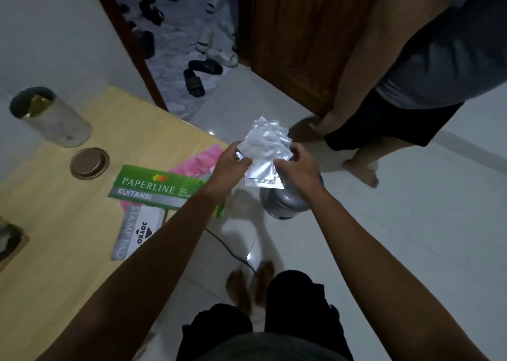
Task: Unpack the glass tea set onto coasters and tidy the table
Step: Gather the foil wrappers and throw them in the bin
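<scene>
Sachets [264,152]: silver foil. Table [68,251]: pale yellow. Booklet [153,190]: green with white lettering and a grey band. Sheet [200,163] beneath: pink. Floor [411,237]: white tiles.

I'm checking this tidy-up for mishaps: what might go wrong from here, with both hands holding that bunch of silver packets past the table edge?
1. The silver packets are fanned loosely between the left hand and right hand, over the floor and a grey round appliance; some may slip and scatter.
2. A black cord crosses the tiles near the bare feet: a possible trip.
3. The glass jar stands open near the table's far edge, its lid off; a bump might tip it.
</scene>
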